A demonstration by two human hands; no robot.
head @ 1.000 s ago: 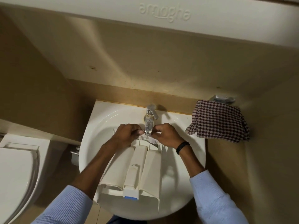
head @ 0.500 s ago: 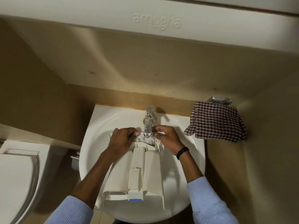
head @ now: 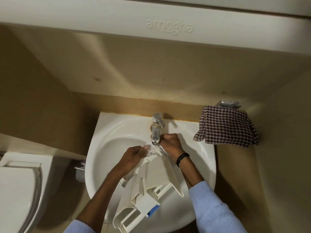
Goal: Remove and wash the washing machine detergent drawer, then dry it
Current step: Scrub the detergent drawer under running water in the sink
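The cream detergent drawer (head: 156,179) lies in the white sink (head: 107,142), underside up and tilted onto its left side, its far end under the chrome tap (head: 156,130). A small blue tab shows at its near end. My left hand (head: 134,157) grips the drawer's far left edge, thumb on top. My right hand (head: 171,143) grips the far right corner just beside the tap's spout. Whether water runs from the tap is unclear.
A checked brown-and-white cloth (head: 227,126) hangs from a metal holder (head: 229,103) on the wall to the right of the sink. A white toilet (head: 18,190) stands at lower left. A white cabinet edge (head: 151,22) overhangs above.
The drawer has rolled from lying flat to tilted on its left side, near end swung right. Both hands shifted with it; the left hand dropped lower. The camera view also moved.
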